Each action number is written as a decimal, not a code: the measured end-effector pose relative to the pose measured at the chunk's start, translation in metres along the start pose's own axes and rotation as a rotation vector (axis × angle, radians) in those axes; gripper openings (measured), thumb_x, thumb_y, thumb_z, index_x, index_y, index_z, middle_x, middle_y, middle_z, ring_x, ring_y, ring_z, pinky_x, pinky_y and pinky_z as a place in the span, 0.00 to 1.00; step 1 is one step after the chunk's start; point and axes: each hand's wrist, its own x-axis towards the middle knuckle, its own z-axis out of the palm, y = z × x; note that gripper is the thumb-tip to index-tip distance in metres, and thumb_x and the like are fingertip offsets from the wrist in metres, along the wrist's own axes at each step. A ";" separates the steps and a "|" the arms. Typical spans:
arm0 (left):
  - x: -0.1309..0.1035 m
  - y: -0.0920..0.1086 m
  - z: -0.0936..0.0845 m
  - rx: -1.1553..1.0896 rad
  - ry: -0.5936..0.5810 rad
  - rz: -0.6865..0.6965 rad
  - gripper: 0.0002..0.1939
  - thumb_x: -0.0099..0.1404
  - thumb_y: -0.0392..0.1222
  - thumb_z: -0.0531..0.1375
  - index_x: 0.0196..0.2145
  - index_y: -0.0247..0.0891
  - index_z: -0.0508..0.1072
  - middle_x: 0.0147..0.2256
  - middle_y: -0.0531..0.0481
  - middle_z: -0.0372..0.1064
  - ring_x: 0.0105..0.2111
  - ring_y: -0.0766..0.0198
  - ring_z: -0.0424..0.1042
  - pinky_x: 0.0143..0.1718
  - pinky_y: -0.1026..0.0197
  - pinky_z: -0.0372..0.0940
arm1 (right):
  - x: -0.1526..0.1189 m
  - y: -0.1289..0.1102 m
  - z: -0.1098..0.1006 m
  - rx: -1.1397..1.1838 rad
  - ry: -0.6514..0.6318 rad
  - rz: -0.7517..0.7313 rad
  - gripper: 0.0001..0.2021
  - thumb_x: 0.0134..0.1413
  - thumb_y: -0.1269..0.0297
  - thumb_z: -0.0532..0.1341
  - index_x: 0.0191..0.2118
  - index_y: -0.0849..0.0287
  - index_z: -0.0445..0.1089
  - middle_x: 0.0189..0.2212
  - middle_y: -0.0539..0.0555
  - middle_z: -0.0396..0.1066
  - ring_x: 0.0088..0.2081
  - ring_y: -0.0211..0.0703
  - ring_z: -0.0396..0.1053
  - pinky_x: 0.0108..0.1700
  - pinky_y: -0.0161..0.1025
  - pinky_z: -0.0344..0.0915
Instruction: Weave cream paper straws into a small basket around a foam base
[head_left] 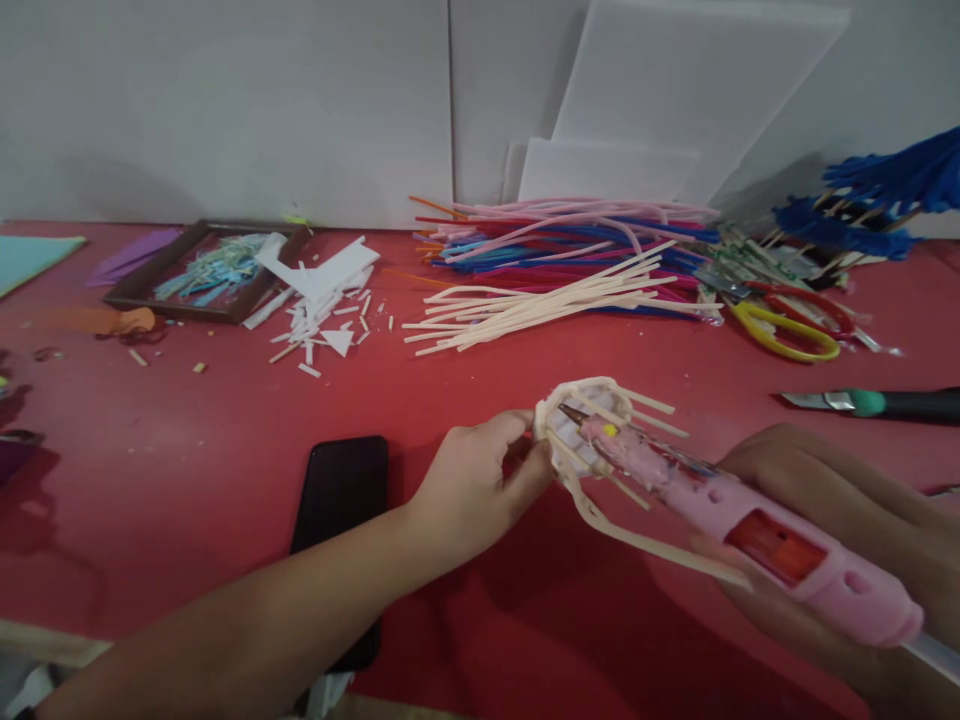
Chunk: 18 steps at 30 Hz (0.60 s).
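Note:
My left hand [472, 490] pinches the left rim of a small round craft piece [581, 388], white inside, with a cream pipe cleaner wound along its edge and several thin sticks jutting out to the right. One loose end of the cream pipe cleaner [652, 548] trails down to the right. In my right hand [817, 480] is a pink hot glue gun [697, 505], with a clear glue stick [934, 655] at its back. The metal nozzle [574, 412] reaches into the craft piece; whether it touches is unclear. The glue gun hides part of my right fingers.
Cream pipe cleaners [540, 300] lie before a coloured bundle [570, 235]. Scissors [787, 335] and a craft knife [862, 403] are at the right. White scraps [330, 275] and a brown frame [176, 312] lie left. A black phone [341, 490] rests by my left forearm.

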 end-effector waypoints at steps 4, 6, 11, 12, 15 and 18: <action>0.000 0.000 0.000 0.010 0.001 -0.008 0.12 0.67 0.45 0.53 0.35 0.36 0.73 0.31 0.49 0.77 0.27 0.65 0.74 0.29 0.65 0.63 | -0.001 0.003 0.000 -0.009 0.003 -0.008 0.07 0.61 0.59 0.48 0.34 0.51 0.60 0.27 0.53 0.64 0.27 0.44 0.63 0.31 0.40 0.60; 0.000 -0.001 0.001 0.021 0.004 -0.013 0.12 0.67 0.45 0.53 0.34 0.36 0.73 0.30 0.49 0.77 0.27 0.65 0.74 0.29 0.65 0.63 | -0.001 0.005 0.000 -0.005 0.000 -0.026 0.08 0.62 0.58 0.48 0.33 0.51 0.59 0.26 0.52 0.63 0.25 0.44 0.61 0.30 0.40 0.59; 0.000 0.000 0.001 0.014 0.013 -0.003 0.11 0.66 0.44 0.53 0.34 0.37 0.73 0.30 0.49 0.77 0.27 0.65 0.74 0.29 0.65 0.63 | 0.000 0.006 0.000 0.017 -0.002 -0.042 0.11 0.64 0.54 0.48 0.32 0.51 0.58 0.24 0.50 0.61 0.24 0.43 0.58 0.28 0.39 0.58; 0.000 0.000 0.001 0.012 0.016 -0.002 0.11 0.66 0.43 0.53 0.34 0.37 0.73 0.30 0.49 0.78 0.27 0.65 0.74 0.29 0.65 0.63 | 0.001 0.005 0.000 0.016 -0.003 -0.037 0.10 0.63 0.55 0.48 0.32 0.51 0.59 0.24 0.50 0.60 0.24 0.43 0.58 0.28 0.39 0.58; 0.000 0.001 0.000 0.008 0.014 -0.012 0.11 0.66 0.43 0.53 0.34 0.37 0.73 0.31 0.49 0.78 0.28 0.65 0.75 0.29 0.65 0.63 | 0.001 0.004 -0.001 0.026 -0.019 -0.017 0.08 0.62 0.57 0.50 0.32 0.51 0.59 0.24 0.50 0.60 0.24 0.42 0.57 0.28 0.38 0.57; 0.000 0.001 0.001 0.017 -0.002 -0.037 0.11 0.65 0.44 0.53 0.34 0.36 0.73 0.31 0.48 0.78 0.28 0.64 0.75 0.29 0.64 0.63 | 0.000 0.006 -0.003 0.046 -0.029 -0.019 0.07 0.61 0.58 0.50 0.33 0.51 0.59 0.24 0.50 0.60 0.24 0.42 0.57 0.27 0.38 0.57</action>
